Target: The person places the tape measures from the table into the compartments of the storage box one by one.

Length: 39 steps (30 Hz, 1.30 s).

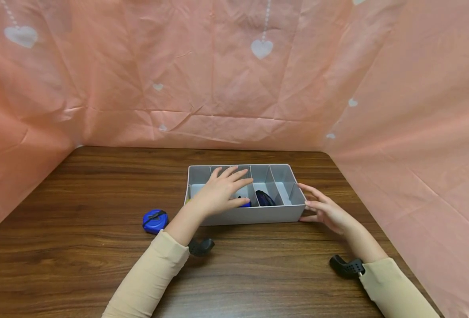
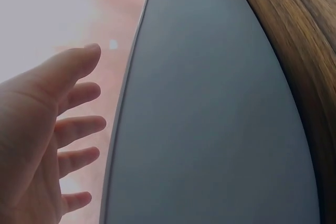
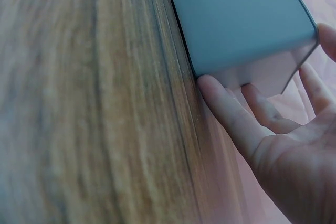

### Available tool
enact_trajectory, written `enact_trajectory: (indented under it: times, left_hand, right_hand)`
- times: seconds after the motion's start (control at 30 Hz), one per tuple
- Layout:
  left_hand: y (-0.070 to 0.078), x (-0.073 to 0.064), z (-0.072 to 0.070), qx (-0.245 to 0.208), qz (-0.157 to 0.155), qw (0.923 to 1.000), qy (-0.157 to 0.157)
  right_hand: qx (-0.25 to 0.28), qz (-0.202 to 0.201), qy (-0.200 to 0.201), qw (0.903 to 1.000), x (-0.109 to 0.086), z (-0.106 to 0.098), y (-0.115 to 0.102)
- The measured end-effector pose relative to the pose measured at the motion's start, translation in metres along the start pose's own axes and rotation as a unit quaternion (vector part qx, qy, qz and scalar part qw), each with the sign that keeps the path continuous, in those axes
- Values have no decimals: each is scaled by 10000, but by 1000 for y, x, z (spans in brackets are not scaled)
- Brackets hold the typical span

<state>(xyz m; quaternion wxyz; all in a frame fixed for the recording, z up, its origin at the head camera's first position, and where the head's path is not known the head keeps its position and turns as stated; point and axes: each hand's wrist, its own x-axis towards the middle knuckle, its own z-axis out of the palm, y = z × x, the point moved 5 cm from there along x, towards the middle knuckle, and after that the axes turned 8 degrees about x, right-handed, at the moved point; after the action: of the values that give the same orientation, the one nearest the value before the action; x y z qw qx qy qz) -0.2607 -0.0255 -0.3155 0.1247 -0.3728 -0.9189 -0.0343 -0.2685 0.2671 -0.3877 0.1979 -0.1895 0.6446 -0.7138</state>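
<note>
A grey divided organizer box (image 1: pixel 254 215) stands on the table with its long side toward me. My left hand (image 1: pixel 222 192) is over its middle compartments, fingers straight and spread, holding nothing. In the left wrist view the left hand (image 2: pixel 31 129) is above the rim, beside the box's long wall (image 2: pixel 210 108). At the right end, my right hand (image 1: pixel 329 212) touches the box with spread fingertips, as the right wrist view shows at its end wall (image 3: pixel 268 72). Inside lie a blue object (image 1: pixel 245 202), partly hidden by the left hand, and a dark object (image 1: pixel 265 198) one compartment to its right.
A blue, rounded tape measure (image 1: pixel 155 221) with a black strap lies on the wooden table (image 1: pixel 79 265), left of the box and close to the left forearm. Pink cloth (image 1: pixel 210 79) with white hearts hangs behind the table and along both sides.
</note>
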Motion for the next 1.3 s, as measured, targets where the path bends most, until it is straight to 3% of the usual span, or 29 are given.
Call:
enact_trajectory:
  times: [0.33, 0.63, 1.3]
  left_hand:
    - [-8, -12, -3, -75, -144, 9999, 24]
    - [-12, -22, -8, -60, -84, 9998, 150]
    - [-37, -53, -14, -332, -259, 9988, 242]
  right_hand:
    - [-6, 55, 66, 10000, 0, 1, 0]
    - [-3, 71, 99, 9999, -1, 0, 0]
    - [-5, 25, 38, 10000, -1, 0, 0]
